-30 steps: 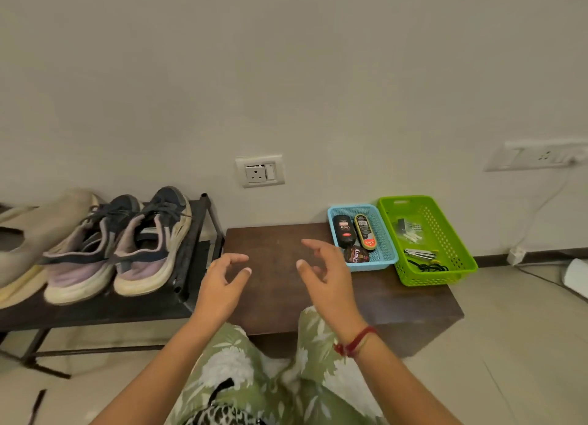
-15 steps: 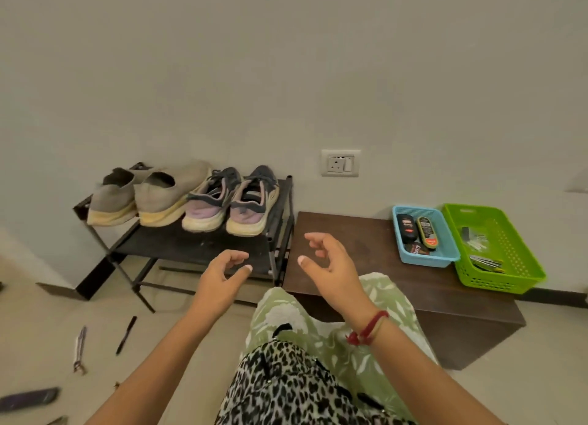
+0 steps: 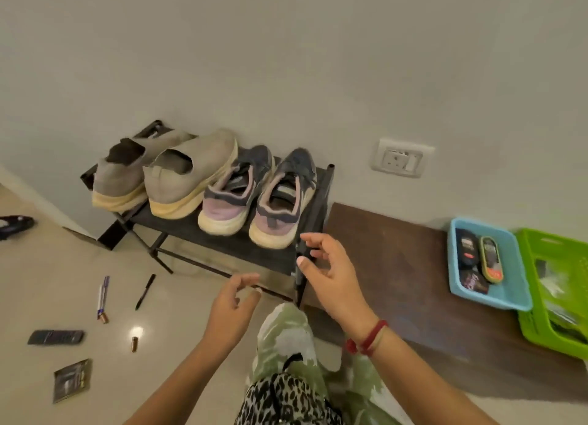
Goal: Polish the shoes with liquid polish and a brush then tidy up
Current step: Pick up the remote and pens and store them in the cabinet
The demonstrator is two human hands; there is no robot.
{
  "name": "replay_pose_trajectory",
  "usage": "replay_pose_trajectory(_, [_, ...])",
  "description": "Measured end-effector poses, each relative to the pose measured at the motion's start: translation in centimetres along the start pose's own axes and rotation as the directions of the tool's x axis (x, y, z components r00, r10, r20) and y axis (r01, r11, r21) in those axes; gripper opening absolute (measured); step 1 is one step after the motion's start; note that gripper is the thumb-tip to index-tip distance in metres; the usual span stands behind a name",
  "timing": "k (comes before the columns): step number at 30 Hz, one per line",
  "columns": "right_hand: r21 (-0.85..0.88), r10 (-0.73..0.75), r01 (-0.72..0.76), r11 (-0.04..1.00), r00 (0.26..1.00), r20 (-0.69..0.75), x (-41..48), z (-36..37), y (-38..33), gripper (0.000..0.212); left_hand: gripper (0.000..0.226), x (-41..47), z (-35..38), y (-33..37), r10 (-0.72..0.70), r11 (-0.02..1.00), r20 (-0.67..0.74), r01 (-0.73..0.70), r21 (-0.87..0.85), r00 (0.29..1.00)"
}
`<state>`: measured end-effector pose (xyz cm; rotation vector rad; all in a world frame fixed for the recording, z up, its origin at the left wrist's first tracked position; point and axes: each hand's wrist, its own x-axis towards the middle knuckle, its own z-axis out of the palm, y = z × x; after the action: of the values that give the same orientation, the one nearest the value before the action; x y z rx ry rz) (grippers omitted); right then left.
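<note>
A matt black metal rack on the left holds soft grey cloth slip-ons and mesh trainers, the table to its right is dull dark wood, the blue basket and green basket are smooth plastic, and the floor is glossy pale tile.

Right hand nearer rack, (view leftward)

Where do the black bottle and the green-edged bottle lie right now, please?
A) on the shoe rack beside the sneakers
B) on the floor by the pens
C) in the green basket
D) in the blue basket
D: the black bottle and the green-edged bottle lie side by side in the blue basket, which stands on the wooden bench.
</note>
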<state>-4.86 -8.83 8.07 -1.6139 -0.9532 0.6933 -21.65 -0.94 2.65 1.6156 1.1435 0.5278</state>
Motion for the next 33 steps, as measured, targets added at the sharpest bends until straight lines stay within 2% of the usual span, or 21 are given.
replay_pose_trajectory(3, [0.005, -0.066, 0.066, 0.998, 0.996, 0.052, 3.9, -0.1, -1.7, 0.033, 0.024, 1.6, -0.6, 2.1, -0.052, 0.999, -0.042, 0.053, 0.009, 0.998])
replay_pose_trajectory(8, [0.046, -0.025, 0.017, 0.999, 0.984, 0.178, 7.3, -0.5, -6.6, 0.03, 0.015, 1.8, -3.5, 7.8, -0.122, 0.99, -0.141, 0.13, 0.055, 0.983])
replay_pose_trajectory(10, [0.051, -0.023, 0.012, 0.999, 0.972, 0.234, 7.8, -0.7, -9.6, 0.032, 0.021, 0.8, -4.7, 10.5, -0.16, 0.984, -0.181, 0.172, 0.054, 0.97])
replay_pose_trajectory(15, [0.025, -0.041, 0.034, 0.999, 0.897, 0.441, 7.2, -0.7, -15.4, 0.035, 0.017, -3.2, -7.1, 15.4, -0.255, 0.965, -0.328, 0.26, -0.029, 0.909])
replay_pose_trajectory(18, [-0.055, 0.002, 0.032, 0.998, 0.847, 0.531, 6.4, 0.3, -16.7, 0.032, 0.013, -6.0, -8.5, 16.2, -0.289, 0.955, -0.436, 0.284, -0.078, 0.852])
replay_pose_trajectory(23, [-0.131, 0.028, 0.091, 0.987, 0.71, 0.704, 4.8, 4.3, -19.8, 0.033, 0.02, -11.1, -11.7, 15.0, -0.378, 0.923, -0.573, 0.346, -0.169, 0.727])
replay_pose_trajectory(28, [-0.174, 0.049, 0.159, 0.972, 0.584, 0.811, 2.5, 11.6, -22.5, 0.032, 0.018, -15.9, -16.1, 12.5, -0.431, 0.896, -0.668, 0.378, -0.235, 0.607])
replay_pose_trajectory(30, [-0.186, 0.067, 0.175, 0.967, 0.528, 0.847, 1.4, 15.4, -23.3, 0.031, 0.017, -17.7, -18.3, 11.1, -0.463, 0.879, -0.705, 0.383, -0.285, 0.537])
replay_pose_trajectory(33, [-0.249, 0.115, 0.227, 0.942, 0.477, 0.871, -0.2, 20.5, -24.1, 0.032, 0.016, -20.1, -22.2, 9.1, -0.517, 0.85, -0.727, 0.375, -0.371, 0.452])
